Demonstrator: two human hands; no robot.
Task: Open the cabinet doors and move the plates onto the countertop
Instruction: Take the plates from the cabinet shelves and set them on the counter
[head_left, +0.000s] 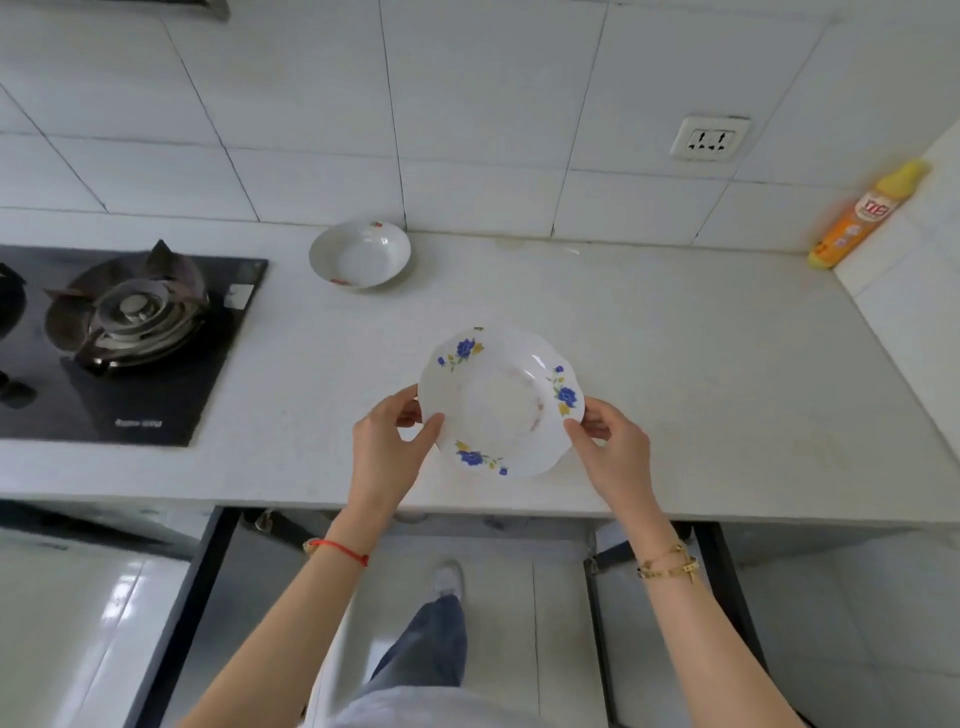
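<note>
A white plate with blue and yellow flowers (500, 401) is over the near part of the pale countertop (701, 374). My left hand (387, 449) grips its left rim and my right hand (610, 447) grips its right rim. Whether the plate rests on the counter or hangs just above it, I cannot tell. A second white dish with small red marks (359, 253) sits on the counter by the tiled wall. Below the counter edge, both cabinet doors stand open: the left door (176, 613) and the right door (727, 587).
A black gas hob with a burner (130, 322) fills the counter's left side. An orange and yellow bottle (862, 215) leans in the back right corner. A wall socket (709, 139) is above. My leg and shoe (436, 623) stand between the doors.
</note>
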